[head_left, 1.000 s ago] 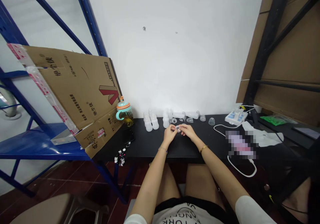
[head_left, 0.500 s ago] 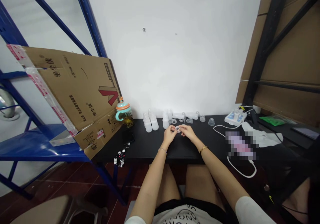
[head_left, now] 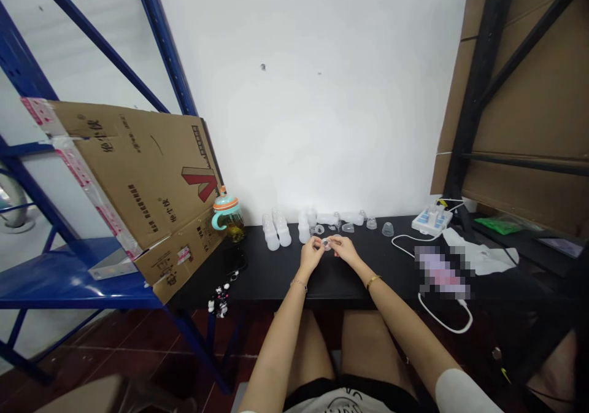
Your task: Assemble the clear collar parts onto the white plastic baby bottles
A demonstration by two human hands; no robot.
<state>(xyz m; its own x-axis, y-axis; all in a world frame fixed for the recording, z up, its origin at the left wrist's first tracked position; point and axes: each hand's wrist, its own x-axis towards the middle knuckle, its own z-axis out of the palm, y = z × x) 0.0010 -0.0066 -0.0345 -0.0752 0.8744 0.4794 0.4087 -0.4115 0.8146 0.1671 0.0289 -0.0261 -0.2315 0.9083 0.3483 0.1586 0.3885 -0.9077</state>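
Observation:
Between my two hands, just above the black table (head_left: 271,278), is a small clear ring-shaped piece (head_left: 326,243). My left hand (head_left: 311,253) pinches its left side, and my right hand (head_left: 344,251) grips its right side with the fingertips. Behind my hands lie more clear parts, among them a ring (head_left: 319,229) and a clear flat piece (head_left: 348,227). Whitish bottles (head_left: 271,235) stand in rows to the left of my hands. Clear domed caps (head_left: 388,229) sit to the right, near the wall.
At the left, a teal-lidded jug (head_left: 232,220) stands beside a large cardboard sheet (head_left: 151,173); a dark phone (head_left: 235,258) with a beaded strap lies in front. On the right are a power strip (head_left: 431,220), white cable, blurred pinkish object (head_left: 442,270) and white wrapper (head_left: 483,256).
The view has tilted slightly, so the table and my hands appear a little lower. Both hands keep hold of the clear piece, with small finger shifts.

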